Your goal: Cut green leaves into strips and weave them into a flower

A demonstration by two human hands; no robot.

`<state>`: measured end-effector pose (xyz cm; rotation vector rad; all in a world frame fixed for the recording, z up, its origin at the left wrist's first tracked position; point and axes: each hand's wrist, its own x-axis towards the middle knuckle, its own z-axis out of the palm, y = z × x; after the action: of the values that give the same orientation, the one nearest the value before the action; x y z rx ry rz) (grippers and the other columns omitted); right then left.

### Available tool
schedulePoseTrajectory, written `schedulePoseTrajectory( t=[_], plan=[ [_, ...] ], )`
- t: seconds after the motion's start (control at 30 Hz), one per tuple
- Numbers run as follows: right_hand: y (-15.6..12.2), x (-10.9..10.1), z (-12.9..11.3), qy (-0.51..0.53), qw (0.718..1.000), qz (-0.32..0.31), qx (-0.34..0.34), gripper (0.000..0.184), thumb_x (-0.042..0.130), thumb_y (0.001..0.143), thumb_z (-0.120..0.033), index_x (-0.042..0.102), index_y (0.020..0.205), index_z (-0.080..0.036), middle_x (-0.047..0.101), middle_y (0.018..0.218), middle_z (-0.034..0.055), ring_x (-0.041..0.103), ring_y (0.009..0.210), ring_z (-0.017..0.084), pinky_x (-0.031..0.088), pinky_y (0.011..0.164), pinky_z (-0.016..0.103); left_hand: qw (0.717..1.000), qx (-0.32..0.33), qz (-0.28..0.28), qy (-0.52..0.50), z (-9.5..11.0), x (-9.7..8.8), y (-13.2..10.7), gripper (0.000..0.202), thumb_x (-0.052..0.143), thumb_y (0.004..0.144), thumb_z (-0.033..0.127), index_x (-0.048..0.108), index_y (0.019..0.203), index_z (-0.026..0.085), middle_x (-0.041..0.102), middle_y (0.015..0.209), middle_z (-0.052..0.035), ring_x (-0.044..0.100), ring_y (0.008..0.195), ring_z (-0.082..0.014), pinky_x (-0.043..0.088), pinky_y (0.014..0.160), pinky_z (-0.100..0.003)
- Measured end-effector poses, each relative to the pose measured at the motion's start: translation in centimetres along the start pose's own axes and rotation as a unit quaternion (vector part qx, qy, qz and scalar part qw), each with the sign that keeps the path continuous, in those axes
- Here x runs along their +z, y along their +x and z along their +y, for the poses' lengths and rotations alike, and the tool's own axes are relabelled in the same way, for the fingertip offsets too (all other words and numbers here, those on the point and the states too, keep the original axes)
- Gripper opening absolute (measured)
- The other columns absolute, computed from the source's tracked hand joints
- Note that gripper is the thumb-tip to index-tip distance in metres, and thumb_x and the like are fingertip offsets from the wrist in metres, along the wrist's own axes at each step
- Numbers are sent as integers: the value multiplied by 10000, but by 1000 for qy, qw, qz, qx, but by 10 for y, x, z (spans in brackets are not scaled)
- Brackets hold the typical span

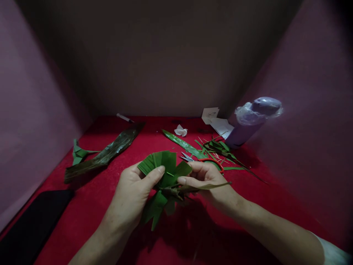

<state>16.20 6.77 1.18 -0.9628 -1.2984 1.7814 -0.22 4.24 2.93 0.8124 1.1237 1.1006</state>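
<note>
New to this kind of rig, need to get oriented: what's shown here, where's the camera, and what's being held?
No machine here: these are a person's own bare hands. There's a single picture, taken by a camera worn on the head, looking forward and down.

The left hand and right hand hold a folded green leaf piece between them; the left thumb presses on its front.

On the red surface a broad dark leaf lies to the left. Beyond the right hand are red-handled scissors and cut leaf strips. Farther back are a crumpled white scrap and a purple bottle with clear plastic around its top.
</note>
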Motion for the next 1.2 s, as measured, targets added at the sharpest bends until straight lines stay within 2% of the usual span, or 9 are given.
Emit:
schedulePoseTrajectory(
  t=[0.17,0.33,0.5,0.7,1.03,1.2],
  plan=[
    [0,0,2,8,1000,0,-9,173,689,725,-293,595,714,-149,595,621,-8,548,528,93,444,500,218,1000,14,19,15,2,0,-1,282,654,724,353,676,881,120,695,664,-74,618,480,-185,531,447,-309],
    [-2,-1,3,9,1000,11,-1,175,695,713,-292,601,718,-145,609,631,2,565,545,102,450,521,227,998,42,24,34,0,0,1,253,623,755,335,672,896,132,689,646,-48,598,458,-166,530,451,-303],
    [-2,3,1,20,1000,14,-6,167,686,703,-268,588,680,-136,613,593,-4,536,488,80,416,476,199,998,52,16,42,-1,0,1,255,603,776,333,671,935,146,700,682,-43,611,522,-172,523,484,-291],
    [-2,5,1,37,999,15,-10,138,677,696,-245,591,668,-140,614,572,-12,496,437,61,368,415,176,996,59,33,59,-3,-2,2,215,608,772,300,683,916,160,714,745,-45,648,663,-178,518,612,-268],
    [-1,5,3,32,999,35,13,126,667,666,-246,596,637,-147,585,542,-12,467,415,63,370,398,184,995,42,57,65,1,2,-1,214,601,757,266,674,924,154,715,760,-52,656,687,-195,511,590,-264],
    [-1,5,3,23,999,36,10,126,642,674,-246,579,620,-150,555,513,-25,422,380,49,336,372,175,995,42,48,77,2,3,-1,236,592,768,289,668,943,150,712,725,-46,648,611,-189,515,546,-275]
  ],
)
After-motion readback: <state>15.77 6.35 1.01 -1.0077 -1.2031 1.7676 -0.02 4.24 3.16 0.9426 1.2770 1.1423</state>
